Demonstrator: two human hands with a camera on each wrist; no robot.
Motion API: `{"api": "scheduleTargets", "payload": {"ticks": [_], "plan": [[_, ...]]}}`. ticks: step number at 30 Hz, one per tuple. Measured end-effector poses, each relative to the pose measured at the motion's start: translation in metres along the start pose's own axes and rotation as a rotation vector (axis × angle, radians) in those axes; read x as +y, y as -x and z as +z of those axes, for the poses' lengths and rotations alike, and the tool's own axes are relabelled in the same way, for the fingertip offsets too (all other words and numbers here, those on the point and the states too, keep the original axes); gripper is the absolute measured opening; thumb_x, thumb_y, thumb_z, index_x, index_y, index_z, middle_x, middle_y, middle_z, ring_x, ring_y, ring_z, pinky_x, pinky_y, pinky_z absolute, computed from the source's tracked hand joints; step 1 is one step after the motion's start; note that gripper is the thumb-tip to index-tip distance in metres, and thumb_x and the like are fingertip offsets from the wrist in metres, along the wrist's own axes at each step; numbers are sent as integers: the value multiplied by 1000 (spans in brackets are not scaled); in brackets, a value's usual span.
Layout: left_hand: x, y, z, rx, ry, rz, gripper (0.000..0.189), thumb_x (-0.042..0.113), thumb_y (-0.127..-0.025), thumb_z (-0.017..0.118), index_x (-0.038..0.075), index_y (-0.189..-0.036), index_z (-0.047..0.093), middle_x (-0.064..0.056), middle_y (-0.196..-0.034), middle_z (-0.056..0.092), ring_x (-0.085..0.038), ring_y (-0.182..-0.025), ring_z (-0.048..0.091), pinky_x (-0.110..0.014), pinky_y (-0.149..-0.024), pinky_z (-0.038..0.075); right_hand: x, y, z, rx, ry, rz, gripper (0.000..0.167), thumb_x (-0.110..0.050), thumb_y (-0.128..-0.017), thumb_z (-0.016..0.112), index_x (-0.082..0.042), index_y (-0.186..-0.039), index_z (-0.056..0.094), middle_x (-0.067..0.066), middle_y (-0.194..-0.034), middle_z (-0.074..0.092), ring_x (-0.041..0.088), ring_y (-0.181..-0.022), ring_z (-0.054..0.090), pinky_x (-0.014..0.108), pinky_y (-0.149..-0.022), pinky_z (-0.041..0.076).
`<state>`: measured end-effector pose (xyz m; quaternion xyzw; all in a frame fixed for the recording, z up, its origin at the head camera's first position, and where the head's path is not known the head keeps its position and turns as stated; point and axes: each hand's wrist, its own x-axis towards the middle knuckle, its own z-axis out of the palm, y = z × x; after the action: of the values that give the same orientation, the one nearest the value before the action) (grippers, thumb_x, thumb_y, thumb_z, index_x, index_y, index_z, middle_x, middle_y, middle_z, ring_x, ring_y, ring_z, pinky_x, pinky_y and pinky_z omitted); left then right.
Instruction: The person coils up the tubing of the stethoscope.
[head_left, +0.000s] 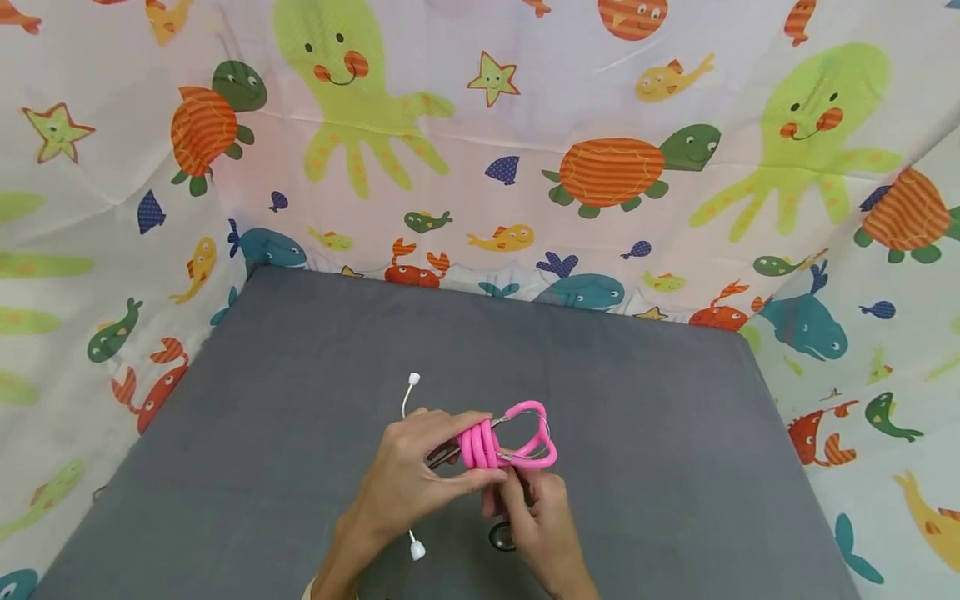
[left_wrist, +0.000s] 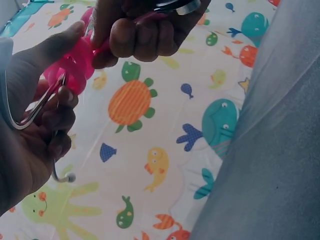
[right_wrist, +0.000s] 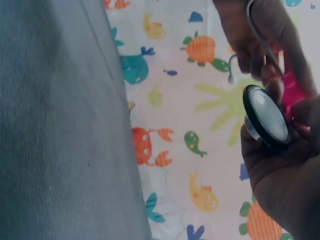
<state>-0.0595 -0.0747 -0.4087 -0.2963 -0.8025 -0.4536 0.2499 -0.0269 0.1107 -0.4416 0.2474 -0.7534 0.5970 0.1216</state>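
A stethoscope with pink tubing is held between both hands, its tube wound in several tight coils with a loop sticking out to the right. My left hand grips the coils between thumb and fingers, the metal ear tubes lying across its palm. White ear tips stick out on either side of that hand. My right hand has its fingers curled round the pink tube just below the loop. The round chest piece hangs at the right palm, its pale disc showing in the right wrist view.
A grey cloth-covered table lies under the hands. Behind it and at both sides hangs a white curtain printed with sea animals, meeting the table's back edge.
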Motion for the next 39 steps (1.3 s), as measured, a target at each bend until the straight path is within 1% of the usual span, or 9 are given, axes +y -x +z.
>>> {"api": "scheduleTargets", "payload": {"ticks": [5,8,12,18,23,26,30,33,39], "plan": [[1,0,-2,16,-105,13,49,37,-74,95,17,-115,78,10,-65,52,0,-62,42,-15,-65,33,-8,9,8,55,73,20,22,12,-102,51,-3,-110,66,4,-68,66,4,-57,54,18,-55,50],[1,0,-3,34,-189,20,50,39,-74,95,17,-115,79,10,-63,49,0,-62,39,-14,-63,32,-12,13,12,106,132,-36,24,17,-97,56,2,-116,59,3,-71,69,4,-59,58,17,-58,50],[-1,1,-5,48,-277,23,51,46,-75,92,16,-115,80,9,-64,50,0,-63,38,-14,-60,33,-16,14,11,124,167,-162,24,19,-91,63,4,-108,55,5,-76,70,8,-63,62,15,-63,51],[-1,2,-8,38,-316,42,54,51,-77,88,15,-117,80,6,-67,60,-3,-62,45,-17,-60,40,-26,11,-9,-88,76,-289,35,-8,-88,84,1,-113,62,9,-100,67,12,-84,61,18,-75,52],[0,3,-11,-30,-308,41,57,51,-74,89,16,-118,80,9,-65,52,0,-63,41,-16,-62,36,-34,5,-30,-192,4,-274,41,5,-92,73,10,-127,53,14,-104,69,14,-84,67,19,-76,57],[1,5,-10,-64,-302,69,57,50,-74,90,17,-118,79,9,-66,51,0,-63,42,-16,-63,34,-32,-3,-33,-109,14,-313,35,-6,-96,71,13,-121,54,11,-89,73,11,-75,69,17,-72,56],[-1,6,-10,-77,-295,150,54,50,-77,89,16,-118,79,8,-68,51,-1,-64,40,-16,-65,33,-29,-14,-27,135,122,-326,40,-30,-89,80,6,-103,67,2,-69,65,2,-60,53,14,-56,45],[-2,6,-11,-72,-281,219,53,50,-79,89,16,-118,79,8,-69,51,-2,-63,39,-17,-65,32,-32,-19,-22,261,179,-225,33,-26,-77,92,-5,-91,70,0,-69,53,3,-63,41,17,-53,34],[-3,4,-12,-29,-304,280,55,45,-75,94,14,-118,79,7,-70,57,-4,-62,44,-17,-61,32,-33,-23,-9,314,205,-131,36,-9,-66,99,-9,-88,70,6,-84,45,11,-75,39,21,-61,35]]}}
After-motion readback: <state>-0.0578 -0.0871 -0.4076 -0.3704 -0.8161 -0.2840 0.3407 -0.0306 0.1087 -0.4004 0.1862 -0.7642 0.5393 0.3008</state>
